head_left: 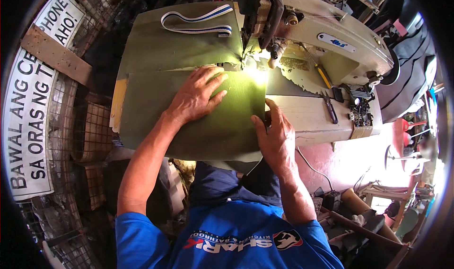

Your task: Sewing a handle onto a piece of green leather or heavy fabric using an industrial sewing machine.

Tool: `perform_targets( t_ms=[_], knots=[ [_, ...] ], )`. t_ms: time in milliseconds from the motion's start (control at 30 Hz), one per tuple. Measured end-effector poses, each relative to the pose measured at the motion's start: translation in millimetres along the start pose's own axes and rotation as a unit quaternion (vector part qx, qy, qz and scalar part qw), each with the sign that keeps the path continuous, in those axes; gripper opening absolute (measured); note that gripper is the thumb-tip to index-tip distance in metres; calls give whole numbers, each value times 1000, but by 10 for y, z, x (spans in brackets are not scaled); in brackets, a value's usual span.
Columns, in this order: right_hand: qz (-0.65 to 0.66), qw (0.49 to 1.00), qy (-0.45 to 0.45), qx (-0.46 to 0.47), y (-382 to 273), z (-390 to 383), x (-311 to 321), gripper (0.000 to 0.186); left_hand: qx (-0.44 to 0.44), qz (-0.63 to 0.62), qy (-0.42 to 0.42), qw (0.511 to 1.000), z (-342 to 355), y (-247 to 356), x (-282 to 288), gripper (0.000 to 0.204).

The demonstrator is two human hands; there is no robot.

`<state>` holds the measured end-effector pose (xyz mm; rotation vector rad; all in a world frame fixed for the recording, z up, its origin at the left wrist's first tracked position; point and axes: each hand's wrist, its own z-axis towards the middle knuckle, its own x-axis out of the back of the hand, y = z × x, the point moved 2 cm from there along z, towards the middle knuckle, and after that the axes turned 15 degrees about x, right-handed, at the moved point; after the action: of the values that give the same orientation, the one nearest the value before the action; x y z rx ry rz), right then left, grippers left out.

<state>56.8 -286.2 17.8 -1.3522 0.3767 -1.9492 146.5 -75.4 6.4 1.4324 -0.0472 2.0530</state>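
A wide olive-green sheet of leather-like material (198, 136) lies over the sewing machine's bed, reaching toward my lap. My left hand (197, 93) rests on it with fingers stretched out, just left of the needle area. At the sheet's right edge my right hand (278, 139) grips the material, thumb on top and fingers at the side. Behind, a second olive-green panel (184, 44) meets the front one near the needle. The sewing machine (326, 35) stands at the back right, its lamp lighting the material brightly. Glare hides the needle tip.
On the back panel lies a looped white strap with blue stripes (196, 19). A yellow-and-black screwdriver (323, 76) and dark-handled cutters (330, 110) lie on the machine table (321, 122). Wire mesh racks (94, 132) and a lettered sign (30, 132) stand at the left.
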Motion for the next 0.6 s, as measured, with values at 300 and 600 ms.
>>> perform_targets(
  t_ms=[300,600],
  knots=[
    [242,961,-4,-131,-51,-26,-43,38,112,-119,11,987,-195,-144,220,47],
    [317,940,23,-126,39,-82,-24,34,140,-88,-35,986,-47,0,134,44]
  ],
)
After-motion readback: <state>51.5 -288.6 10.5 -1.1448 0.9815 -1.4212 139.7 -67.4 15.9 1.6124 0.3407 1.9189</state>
